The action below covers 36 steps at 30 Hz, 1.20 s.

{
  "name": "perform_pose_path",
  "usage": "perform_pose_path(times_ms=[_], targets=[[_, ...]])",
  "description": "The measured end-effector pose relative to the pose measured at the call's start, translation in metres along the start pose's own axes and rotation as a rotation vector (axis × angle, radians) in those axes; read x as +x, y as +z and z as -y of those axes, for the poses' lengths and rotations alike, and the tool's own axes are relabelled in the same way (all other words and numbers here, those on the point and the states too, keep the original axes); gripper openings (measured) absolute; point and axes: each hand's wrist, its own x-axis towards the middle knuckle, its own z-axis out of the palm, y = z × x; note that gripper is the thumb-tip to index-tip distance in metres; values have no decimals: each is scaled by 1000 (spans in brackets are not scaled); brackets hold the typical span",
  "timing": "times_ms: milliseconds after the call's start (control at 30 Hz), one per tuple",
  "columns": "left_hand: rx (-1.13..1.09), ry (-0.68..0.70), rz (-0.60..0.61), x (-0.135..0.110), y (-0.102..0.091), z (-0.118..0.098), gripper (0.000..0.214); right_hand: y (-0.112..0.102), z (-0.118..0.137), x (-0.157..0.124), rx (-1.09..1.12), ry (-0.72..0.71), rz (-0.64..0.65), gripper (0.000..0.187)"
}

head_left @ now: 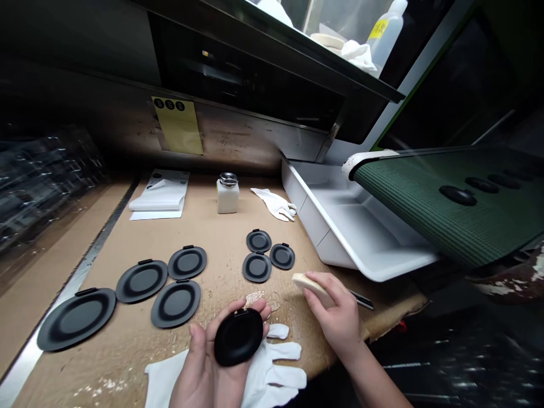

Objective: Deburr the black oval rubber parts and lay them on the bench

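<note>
My left hand, palm up, cradles a glossy black oval lid with a small tab at its top edge. Between the fingers and thumb of my right hand is a cream-coloured pad, held just above the table and apart from the lid. A white glove lies flat under my left hand. Beyond my hands lie three smaller matching lids. Several more black lids are spread out to the left, matte inside.
A white bottle with a metal top stands at the back, near another glove and a paper pad. The grey tray sits at right, below a green conveyor belt carrying black pieces. Stacked clear plastic is at left.
</note>
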Motion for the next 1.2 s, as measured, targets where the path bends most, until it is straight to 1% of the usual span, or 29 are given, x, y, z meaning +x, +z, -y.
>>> perform_pose_path(times_ms=[67,133,167,200,267,333,367,400,433,500,533,567,667,733,867,933,967,1000,1033,1067,1133,1200], targets=[[-8,13,10,0,-2,1,52,1,15,-2,58,-116,18,28],[-19,13,36,0,-5,2,49,1,29,-6,138,-258,58,36],[-26,9,51,1,-6,2,48,0,34,-7,167,-306,79,39],[-32,4,62,1,-6,2,48,0,36,-8,174,-319,86,39],[-34,-8,68,1,-6,1,49,-1,31,-10,114,-273,52,35],[-27,-18,59,1,-4,0,51,-3,19,-12,-15,-219,-16,34],[-23,-18,53,0,-3,0,51,-4,13,-14,-85,-223,-33,35],[-21,-11,47,0,-3,1,51,-6,7,-16,-147,-249,-9,36],[-21,-2,42,0,-2,1,51,-8,2,-19,-195,-283,58,36],[-27,11,34,0,-2,1,50,-13,-4,-24,-242,-328,254,34],[-30,14,32,0,-2,2,49,-16,-6,-26,-250,-324,336,35],[-31,11,31,0,-1,1,49,-19,-8,-27,-258,-305,388,37],[-27,-13,39,-2,1,0,48,-27,-10,-22,-334,-223,428,37],[-19,-25,42,-4,3,-1,46,-32,-7,-12,-377,-190,500,34],[1,-3,29,-4,2,0,39,-39,10,10,-404,-86,619,18],[12,22,31,-3,0,2,38,-42,17,16,-431,-62,666,18],[16,35,34,-2,-2,3,38,-43,19,18,-434,-77,669,17],[19,43,39,-2,-3,4,38,-43,21,20,-419,-116,636,14],[20,45,44,-1,-4,4,39,-41,24,20,-380,-182,564,10],[14,46,53,-1,-5,5,40,-38,28,21,-320,-271,475,11],[-14,35,75,0,-5,4,43,-29,39,22,-167,-486,335,21],[-34,2,76,-1,-5,3,42,-15,54,25,-69,-694,298,24]])
